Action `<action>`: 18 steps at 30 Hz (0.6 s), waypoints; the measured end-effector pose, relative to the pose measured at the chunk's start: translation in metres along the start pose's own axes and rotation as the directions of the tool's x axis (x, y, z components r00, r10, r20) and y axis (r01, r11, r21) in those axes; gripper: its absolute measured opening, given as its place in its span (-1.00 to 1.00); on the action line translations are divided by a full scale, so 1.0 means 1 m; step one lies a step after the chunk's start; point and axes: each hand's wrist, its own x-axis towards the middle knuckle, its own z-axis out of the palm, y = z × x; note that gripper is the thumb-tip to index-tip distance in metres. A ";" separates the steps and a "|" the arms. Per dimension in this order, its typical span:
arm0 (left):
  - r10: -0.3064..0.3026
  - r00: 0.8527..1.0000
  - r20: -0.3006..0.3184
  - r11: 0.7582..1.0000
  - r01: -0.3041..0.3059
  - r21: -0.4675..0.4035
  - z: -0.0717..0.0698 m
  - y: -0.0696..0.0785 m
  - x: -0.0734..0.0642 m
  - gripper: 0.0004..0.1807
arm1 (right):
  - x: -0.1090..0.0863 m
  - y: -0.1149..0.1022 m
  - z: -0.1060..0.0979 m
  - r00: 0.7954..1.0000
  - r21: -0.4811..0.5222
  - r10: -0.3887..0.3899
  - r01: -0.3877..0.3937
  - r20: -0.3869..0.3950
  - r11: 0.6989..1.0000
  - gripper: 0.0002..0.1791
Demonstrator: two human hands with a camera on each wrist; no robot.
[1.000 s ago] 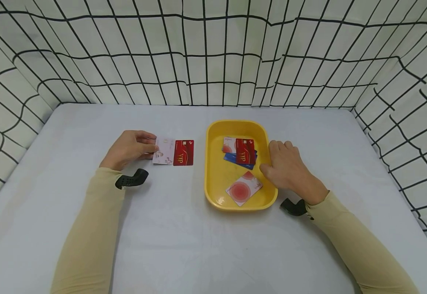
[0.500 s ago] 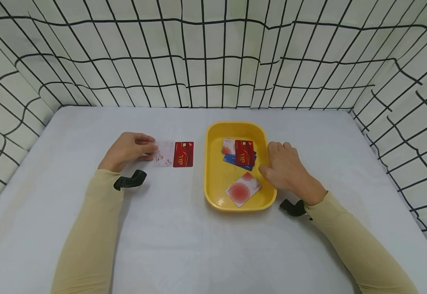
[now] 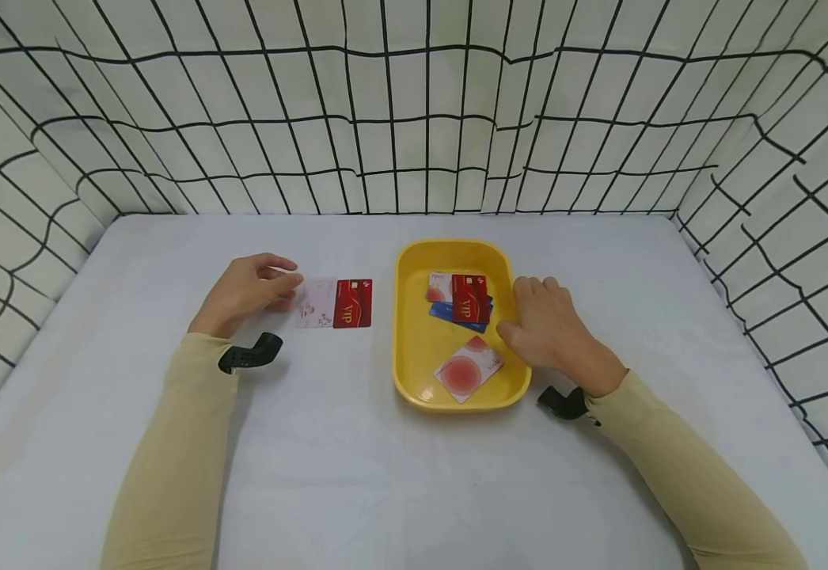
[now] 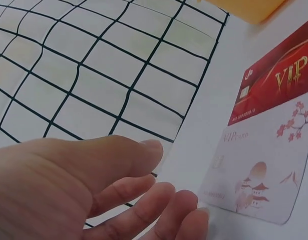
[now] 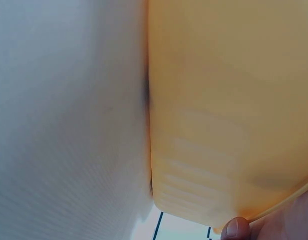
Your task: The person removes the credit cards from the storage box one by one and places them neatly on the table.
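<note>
My left hand [image 3: 248,293] is beside the left edge of a white card with pink blossoms [image 3: 316,304]. In the left wrist view its loosely bent fingers are apart from that card and hold nothing. A red VIP card [image 3: 353,303] lies against the white card's right side, both flat on the table. My right hand [image 3: 548,324] grips the right rim of a yellow tray [image 3: 405,348], thumb over the inner side and a fingertip showing outside in the right wrist view. In the tray, a red VIP card [image 3: 469,298] overlaps a blue card [image 3: 442,312] and a pink-and-white card [image 3: 439,285].
Nearer the tray's front lies a white card with a pink circle [image 3: 467,369]. The table has a white cover [image 3: 357,475]. Black wire mesh [image 3: 385,119] stands along its back and sides. Black wrist devices [image 3: 250,352] sit below both hands.
My left fingers have come off the white card and spread a little from its left edge. The head view has tilted slightly. My right hand stays on the tray's rim.
</note>
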 end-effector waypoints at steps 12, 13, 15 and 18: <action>0.085 0.996 -0.022 0.996 -0.084 0.022 0.012 0.029 -0.007 -0.41 | 0.000 -0.001 0.000 1.000 -0.009 -0.003 0.003 -0.005 1.000 -0.47; 0.087 0.996 -0.021 0.996 -0.087 0.031 0.013 0.032 -0.008 -0.42 | 0.000 -0.001 0.000 1.000 -0.010 -0.003 0.003 -0.006 1.000 -0.48; 0.086 0.996 -0.019 0.995 -0.085 0.045 0.014 0.039 -0.008 -0.46 | 0.000 -0.001 -0.001 1.000 -0.007 -0.003 0.003 -0.007 1.000 -0.48; 0.085 0.996 -0.015 0.994 -0.084 0.067 0.015 0.048 -0.011 -0.49 | 0.000 -0.001 -0.001 1.000 -0.004 -0.005 0.005 -0.007 1.000 -0.48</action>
